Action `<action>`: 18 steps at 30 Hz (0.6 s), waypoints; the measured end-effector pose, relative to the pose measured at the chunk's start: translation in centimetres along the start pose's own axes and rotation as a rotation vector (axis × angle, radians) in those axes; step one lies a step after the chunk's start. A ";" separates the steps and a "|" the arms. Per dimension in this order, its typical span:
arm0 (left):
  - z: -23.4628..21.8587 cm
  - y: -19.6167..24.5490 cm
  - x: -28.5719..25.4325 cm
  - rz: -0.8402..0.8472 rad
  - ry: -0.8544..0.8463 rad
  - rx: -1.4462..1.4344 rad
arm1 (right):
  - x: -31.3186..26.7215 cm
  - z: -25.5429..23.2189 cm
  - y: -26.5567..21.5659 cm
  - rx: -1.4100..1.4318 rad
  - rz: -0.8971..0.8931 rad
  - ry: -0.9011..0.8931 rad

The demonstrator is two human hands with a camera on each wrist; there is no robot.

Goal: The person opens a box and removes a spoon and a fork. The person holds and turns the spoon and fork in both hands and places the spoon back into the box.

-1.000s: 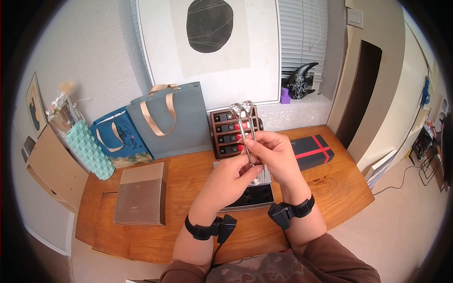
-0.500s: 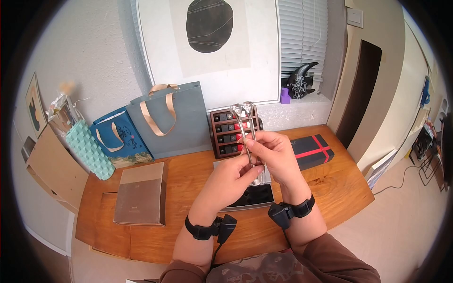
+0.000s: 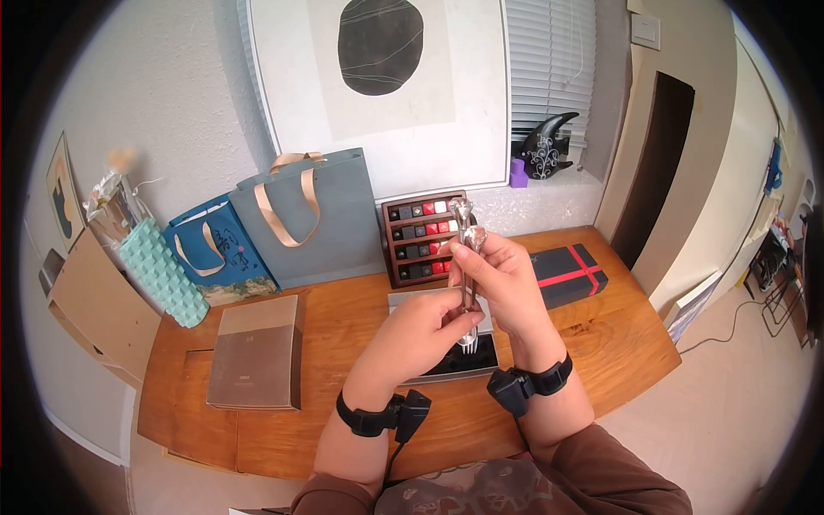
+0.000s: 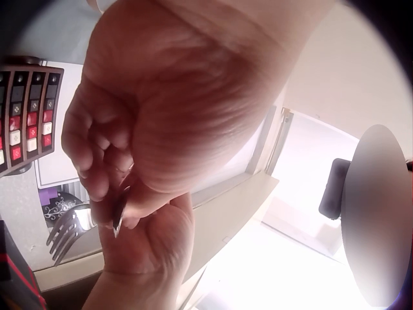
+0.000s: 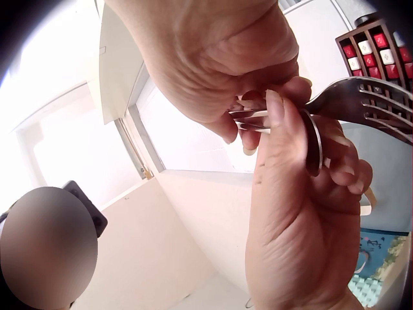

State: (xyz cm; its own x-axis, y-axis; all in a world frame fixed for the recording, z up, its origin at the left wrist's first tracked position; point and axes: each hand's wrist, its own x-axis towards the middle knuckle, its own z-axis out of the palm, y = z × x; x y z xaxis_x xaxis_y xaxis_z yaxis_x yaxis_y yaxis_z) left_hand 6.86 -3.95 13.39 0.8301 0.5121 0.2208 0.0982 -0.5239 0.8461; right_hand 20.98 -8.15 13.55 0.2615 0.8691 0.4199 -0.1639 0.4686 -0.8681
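A metal fork (image 3: 469, 348) and a metal spoon (image 3: 466, 336) stand nearly upright between the hands, heads down, overlapping, with shiny decorative ends at the top. My left hand (image 3: 419, 333) pinches them low, near the heads; my right hand (image 3: 508, 283) grips the handles higher up. In the right wrist view, the fork's tines (image 5: 387, 106) point right beside the edge of the spoon (image 5: 314, 143). The left wrist view shows the tines (image 4: 63, 240) below the fingers. Under the hands lies a grey box (image 3: 446, 374) with a black insert (image 3: 485, 352), partly hidden.
On the wooden table (image 3: 343, 429) are a brown box (image 3: 256, 354) at left and a dark box with red ribbon (image 3: 566, 276) at right. Behind stand paper bags (image 3: 339, 232), a turquoise vase (image 3: 165, 273) and a wooden rack of small cubes (image 3: 412, 273).
The fork and spoon have swung more upright, their decorative ends moving right and becoming staggered. The fork's tines now show below my left hand. Both hands have shifted little.
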 end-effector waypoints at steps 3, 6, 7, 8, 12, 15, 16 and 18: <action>0.0 0.1 0.0 0.008 -0.010 0.003 | -0.1 -0.1 -0.4 -0.002 0.007 0.035; 0.1 -0.2 0.1 0.013 -0.019 -0.013 | -0.1 -0.2 -0.5 0.009 -0.008 0.065; 0.1 -0.3 0.1 0.014 -0.023 -0.023 | -0.1 -0.2 -0.5 0.013 -0.026 0.072; 0.1 -0.3 0.1 0.015 -0.023 -0.023 | 0.0 -0.2 -0.6 0.017 -0.045 0.079; -0.1 0.0 0.1 -0.007 -0.032 -0.027 | -0.2 -0.3 -1.4 0.028 -0.028 0.105; 0.0 -0.5 0.1 -0.013 -0.015 -0.091 | 0.0 -0.8 -1.6 0.037 -0.042 0.130; 0.1 -0.7 0.1 -0.001 0.021 -0.164 | 0.2 -1.1 -1.5 0.004 -0.086 0.164; -0.4 -0.6 0.0 -0.006 0.042 -0.191 | 0.7 -2.1 -1.0 -0.071 -0.149 0.197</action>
State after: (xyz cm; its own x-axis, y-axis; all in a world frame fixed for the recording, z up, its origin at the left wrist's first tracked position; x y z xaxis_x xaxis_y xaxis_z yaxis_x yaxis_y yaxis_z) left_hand 6.59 -3.35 13.09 0.8055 0.5451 0.2324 -0.0062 -0.3845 0.9231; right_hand 23.32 -8.39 14.15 0.4593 0.7403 0.4909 -0.0438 0.5709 -0.8199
